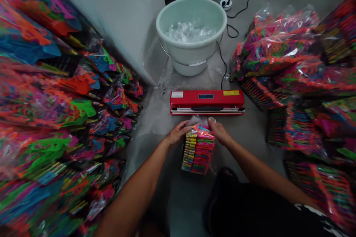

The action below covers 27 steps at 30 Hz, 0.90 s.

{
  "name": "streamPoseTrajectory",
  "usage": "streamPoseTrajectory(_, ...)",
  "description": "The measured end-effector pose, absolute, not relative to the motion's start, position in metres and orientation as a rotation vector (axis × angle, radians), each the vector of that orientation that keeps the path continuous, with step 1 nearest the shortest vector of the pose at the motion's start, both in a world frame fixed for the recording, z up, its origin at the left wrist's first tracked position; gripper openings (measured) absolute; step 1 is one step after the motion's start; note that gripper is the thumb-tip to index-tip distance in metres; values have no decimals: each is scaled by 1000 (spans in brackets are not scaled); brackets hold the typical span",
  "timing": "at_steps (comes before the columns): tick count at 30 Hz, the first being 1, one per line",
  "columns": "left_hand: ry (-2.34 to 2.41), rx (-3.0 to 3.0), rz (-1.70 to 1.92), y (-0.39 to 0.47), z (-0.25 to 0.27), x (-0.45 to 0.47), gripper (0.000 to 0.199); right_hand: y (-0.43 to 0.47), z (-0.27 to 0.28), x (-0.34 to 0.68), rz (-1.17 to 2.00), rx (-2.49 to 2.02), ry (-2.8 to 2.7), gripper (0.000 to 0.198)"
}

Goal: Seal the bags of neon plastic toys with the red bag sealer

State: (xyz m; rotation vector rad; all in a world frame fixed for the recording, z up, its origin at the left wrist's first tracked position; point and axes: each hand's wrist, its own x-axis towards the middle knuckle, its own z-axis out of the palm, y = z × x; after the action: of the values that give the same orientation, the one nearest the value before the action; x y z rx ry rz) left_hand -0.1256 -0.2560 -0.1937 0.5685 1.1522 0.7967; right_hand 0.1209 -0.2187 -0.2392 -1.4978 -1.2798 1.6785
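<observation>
Between my hands is a clear plastic bag (198,150) packed with rows of colourful plastic pieces, yellow on the left and pink, red and blue on the right. My left hand (178,133) pinches the bag's upper left edge. At the upper right corner, my right hand (218,130) grips the loose clear plastic, thumb on top. Just beyond the bag's open-looking top lies a red bag sealer (207,100) with a black handle along its front. The bag's top is close to the sealer's front edge; whether they touch I cannot tell.
Behind the sealer stands a pale green bucket (191,42) with crumpled clear plastic inside. Colourful bagged toys (55,118) are heaped on the left, and more filled bags (289,55) are stacked on the right. A black cord (222,63) runs to a power socket (226,4).
</observation>
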Motion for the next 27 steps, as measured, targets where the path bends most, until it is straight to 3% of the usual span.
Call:
streamPoseTrajectory(7, 1437, 438, 971, -226, -220, -103, 45, -214, -262, 131, 1244, -1717, -1283, 67)
streamPoseTrajectory(12, 1428, 143, 1131, -220, -228, -86, 42, -206, -277, 126, 1436, -1538, -662, 59)
streamPoseTrajectory(17, 1374, 167, 993, -213, -235, -82, 42, -193, -282, 125, 1563, -1353, -230, 52)
streamPoseTrajectory(22, 1266, 251, 766, -209, -230, -89, 49, -184, -278, 133, 1575, -1311, -216, 53)
streamPoseTrajectory(27, 1118, 358, 758, -215, -222, -99, 56, -186, -270, 151, 1621, -1409, -431, 62)
